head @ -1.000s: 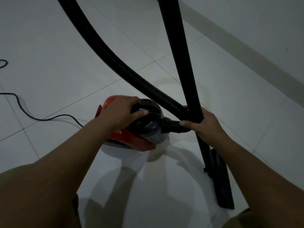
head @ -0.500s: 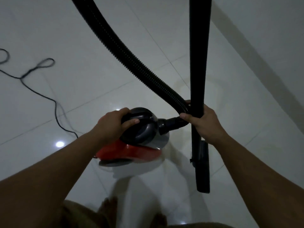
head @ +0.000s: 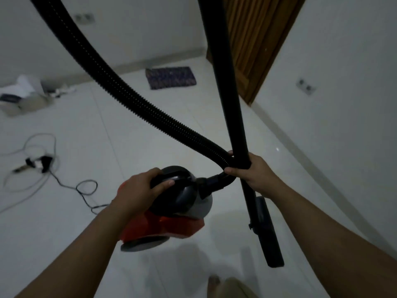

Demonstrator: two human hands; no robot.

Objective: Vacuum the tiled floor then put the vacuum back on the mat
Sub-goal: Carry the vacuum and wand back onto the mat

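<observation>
From my head camera, my left hand (head: 142, 188) sits just below the centre of the frame, fingers curled tight round the black carry handle on top of the vacuum (head: 171, 214). The red-and-grey body hangs under that hand, and I cannot tell whether its wheel touches the tiled floor (head: 107, 130). My right hand (head: 253, 173), right of centre, is closed round the rigid black wand (head: 227, 82) and the ribbed hose (head: 133, 97) together, just where the two cross. The hose arcs up to the upper left edge; the wand runs to the top of the frame, and downward it ends in the floor nozzle (head: 268, 231) at lower right. The mat (head: 170, 78), dark and patterned, lies on the floor in the upper middle, against the far wall and beside the wooden door (head: 257, 39), well apart from the vacuum. The power cord (head: 86, 188) loops across the tiles at left.
</observation>
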